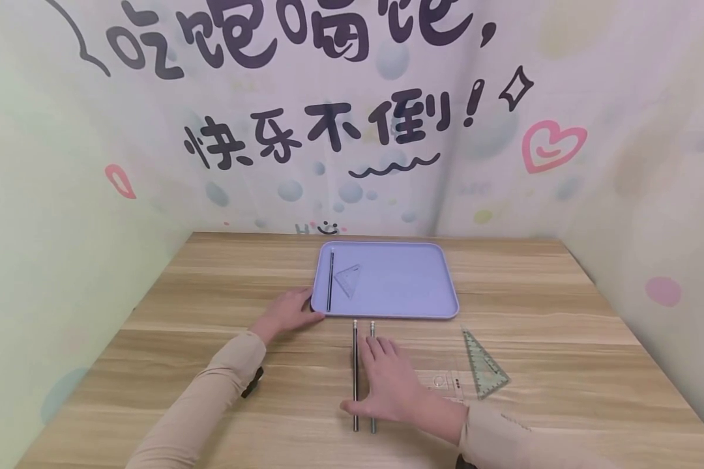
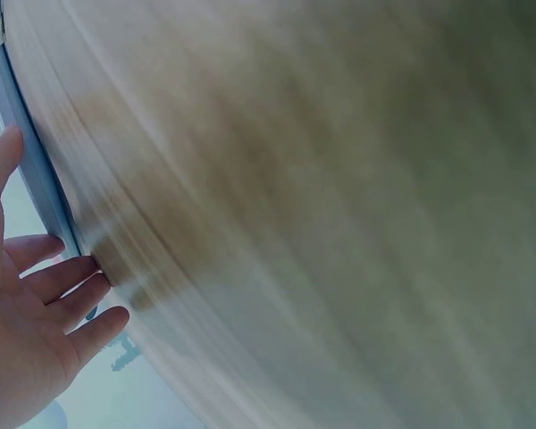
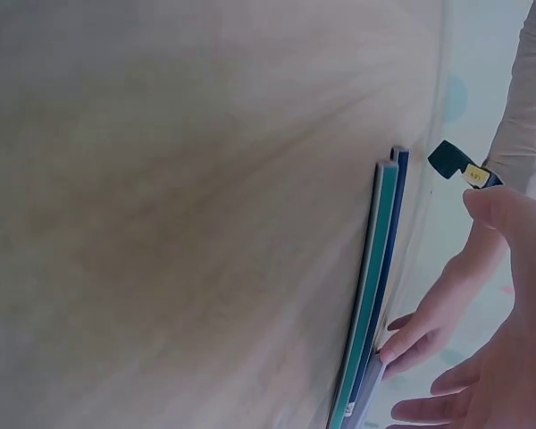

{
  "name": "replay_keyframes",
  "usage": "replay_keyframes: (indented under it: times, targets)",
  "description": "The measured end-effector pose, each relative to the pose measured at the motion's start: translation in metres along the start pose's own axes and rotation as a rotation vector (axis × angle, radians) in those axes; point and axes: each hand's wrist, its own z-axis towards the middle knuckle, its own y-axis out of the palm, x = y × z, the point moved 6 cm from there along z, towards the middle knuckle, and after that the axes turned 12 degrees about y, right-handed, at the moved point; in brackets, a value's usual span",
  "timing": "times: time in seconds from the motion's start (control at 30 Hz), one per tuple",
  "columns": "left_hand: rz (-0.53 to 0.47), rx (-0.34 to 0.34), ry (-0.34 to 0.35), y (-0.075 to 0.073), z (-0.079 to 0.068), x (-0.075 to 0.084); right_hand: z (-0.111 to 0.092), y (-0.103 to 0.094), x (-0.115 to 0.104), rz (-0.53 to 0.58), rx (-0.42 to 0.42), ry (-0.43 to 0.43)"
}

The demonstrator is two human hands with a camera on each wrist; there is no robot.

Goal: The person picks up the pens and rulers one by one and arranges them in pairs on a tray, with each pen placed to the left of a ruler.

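My left hand rests at the front left corner of a lavender tray, fingers fairly straight. In the left wrist view the thumb and fingertips lie along the tray's edge. Inside the tray are a black pencil and a small clear set square. My right hand, thumb and fingers spread, is over two pencils lying side by side before the tray: a black one and a grey-green one. The right wrist view shows the green pencil with the palm apart from it.
Right of my right hand lie a clear ruler, partly hidden by the wrist, and a greenish set square. A printed cloth hangs behind the wooden table. Dark bands sit at both wrists.
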Motion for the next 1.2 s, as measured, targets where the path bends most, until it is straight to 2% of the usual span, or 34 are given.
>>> replay_keyframes:
  times: [0.2,0.5,0.6,0.83,1.0,1.2]
  targets:
    - [0.0,0.0,-0.01,0.001,0.0,0.0,-0.006,0.002,-0.003,-0.014,0.014,-0.002]
    - [0.003,-0.01,-0.013,0.002,0.001,-0.003,-0.009,0.003,-0.007,0.038,0.049,-0.027]
    - [0.009,-0.009,-0.008,0.003,0.001,-0.003,-0.008,0.003,-0.007,0.082,0.072,-0.03]
    - [0.0,-0.001,-0.007,0.002,0.002,-0.003,-0.007,0.002,-0.012,0.082,0.141,-0.077]
    - [0.008,0.002,-0.007,0.002,0.002,-0.003,-0.005,0.005,-0.013,0.099,0.1,-0.066]
    - [-0.001,-0.003,-0.018,0.001,0.001,0.0,-0.003,0.011,-0.012,0.15,0.001,-0.015]
